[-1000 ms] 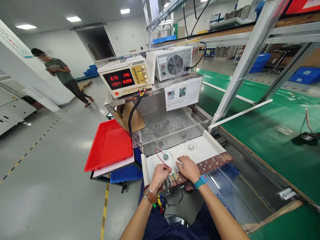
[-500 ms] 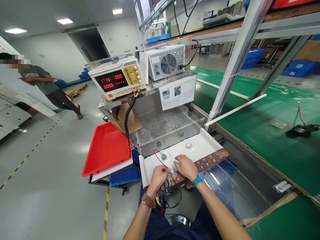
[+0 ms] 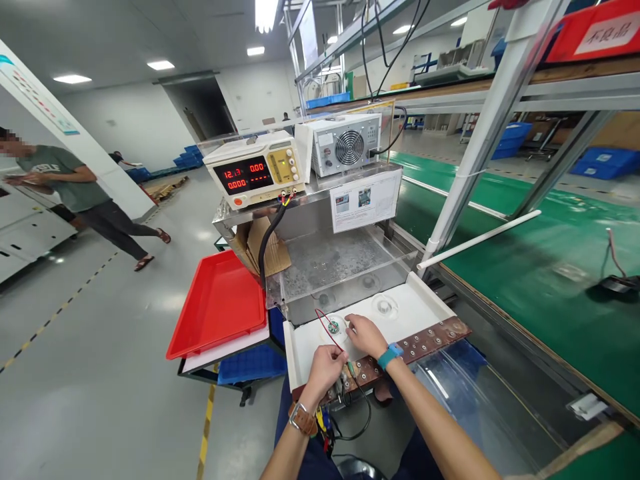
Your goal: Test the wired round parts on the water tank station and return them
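My left hand [image 3: 326, 369] is closed in a pinch at the near edge of the white tray [image 3: 415, 300], holding the red wire [image 3: 324, 327] where it meets the clips on the brown terminal strip [image 3: 430, 339]. The wire runs up to a small round green part [image 3: 333, 327] lying in a round recess. My right hand [image 3: 365, 335] reaches forward, fingertips curled just beside that part; whether it grips anything is unclear. A power supply [image 3: 255, 171] with red digits stands on the steel shelf above.
A clear acrylic box [image 3: 340, 263] sits behind the tray. A red tray [image 3: 217, 303] lies on a cart to the left. A fan-fronted unit [image 3: 343, 143] stands beside the supply. A green conveyor [image 3: 540, 267] runs right. A person [image 3: 75, 193] walks at far left.
My right hand moved up from the terminal strip toward the round green part. The supply's readings changed from 2.13 and 17.71 to 12.1 and zeros. The person at left walked further left.
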The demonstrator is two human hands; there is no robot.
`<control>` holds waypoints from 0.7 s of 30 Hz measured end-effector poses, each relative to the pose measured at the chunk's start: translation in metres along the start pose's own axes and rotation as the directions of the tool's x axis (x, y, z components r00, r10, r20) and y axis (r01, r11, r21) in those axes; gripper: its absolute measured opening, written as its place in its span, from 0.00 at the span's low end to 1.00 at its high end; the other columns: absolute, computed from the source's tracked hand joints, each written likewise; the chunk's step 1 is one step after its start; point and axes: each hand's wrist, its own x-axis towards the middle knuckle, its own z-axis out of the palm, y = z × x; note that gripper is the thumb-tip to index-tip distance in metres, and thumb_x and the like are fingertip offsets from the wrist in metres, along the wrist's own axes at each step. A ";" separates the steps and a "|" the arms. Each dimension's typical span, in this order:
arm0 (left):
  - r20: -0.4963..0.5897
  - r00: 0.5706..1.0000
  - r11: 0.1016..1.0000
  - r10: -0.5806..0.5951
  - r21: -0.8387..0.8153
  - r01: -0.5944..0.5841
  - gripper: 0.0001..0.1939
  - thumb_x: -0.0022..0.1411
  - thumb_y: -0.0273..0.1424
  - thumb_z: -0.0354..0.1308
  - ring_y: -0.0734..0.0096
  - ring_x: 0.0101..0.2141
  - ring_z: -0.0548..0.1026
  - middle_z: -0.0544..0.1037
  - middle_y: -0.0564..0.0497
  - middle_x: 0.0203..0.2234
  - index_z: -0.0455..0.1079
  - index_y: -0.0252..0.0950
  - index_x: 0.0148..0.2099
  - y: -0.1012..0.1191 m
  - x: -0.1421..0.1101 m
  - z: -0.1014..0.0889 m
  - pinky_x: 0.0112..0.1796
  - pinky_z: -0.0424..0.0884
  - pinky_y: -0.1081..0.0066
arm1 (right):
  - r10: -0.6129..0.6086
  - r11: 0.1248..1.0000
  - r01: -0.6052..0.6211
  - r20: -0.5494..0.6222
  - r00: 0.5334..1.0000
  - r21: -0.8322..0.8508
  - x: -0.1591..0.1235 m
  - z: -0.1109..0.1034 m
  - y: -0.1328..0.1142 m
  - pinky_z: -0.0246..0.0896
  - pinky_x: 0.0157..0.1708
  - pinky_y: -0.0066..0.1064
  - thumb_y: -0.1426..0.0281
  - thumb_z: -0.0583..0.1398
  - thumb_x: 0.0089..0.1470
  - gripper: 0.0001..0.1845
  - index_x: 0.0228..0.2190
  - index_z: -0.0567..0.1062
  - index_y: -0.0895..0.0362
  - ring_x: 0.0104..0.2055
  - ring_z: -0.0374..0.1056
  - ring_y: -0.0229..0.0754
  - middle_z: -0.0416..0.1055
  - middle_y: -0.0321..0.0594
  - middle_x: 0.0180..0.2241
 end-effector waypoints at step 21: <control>-0.034 0.999 0.998 -0.004 0.057 0.006 0.12 0.54 0.34 0.59 0.72 0.22 0.69 0.73 0.52 0.17 0.69 0.35 0.21 0.002 -0.001 0.001 0.27 0.61 0.73 | -0.164 0.975 0.183 0.151 0.975 -0.124 0.047 0.035 -0.002 0.58 0.43 0.32 0.69 0.62 0.49 0.19 0.44 0.72 0.59 0.49 0.64 0.48 0.68 0.47 0.46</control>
